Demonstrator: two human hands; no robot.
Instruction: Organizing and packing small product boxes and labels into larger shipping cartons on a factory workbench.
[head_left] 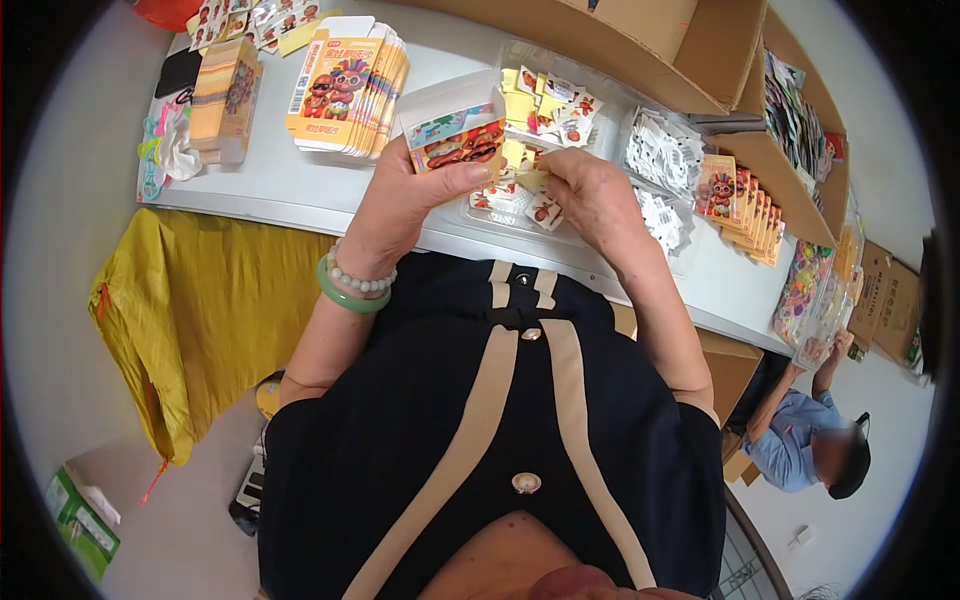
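My left hand (400, 205) grips a small card box (462, 145) with colourful cartoon print, its pale flap standing up at the top. Beside it, my right hand (600, 200) reaches over a clear plastic tray (470, 213) of small picture cards. Thumb and fingers of that hand are pinched together at a small pale yellow card (534, 181); the fingertips partly hide it. Loose picture cards (545, 212) lie under the right hand, and more yellow and white ones (560, 105) fill the compartment behind.
Flat orange boxes (340, 95) stand in a stack at back left, beside another bundle (225, 100). White packets (660, 150) and fanned orange boxes (740, 205) lie to the right. Large cardboard cartons (720, 60) line the back. Another person (800, 430) works at far right.
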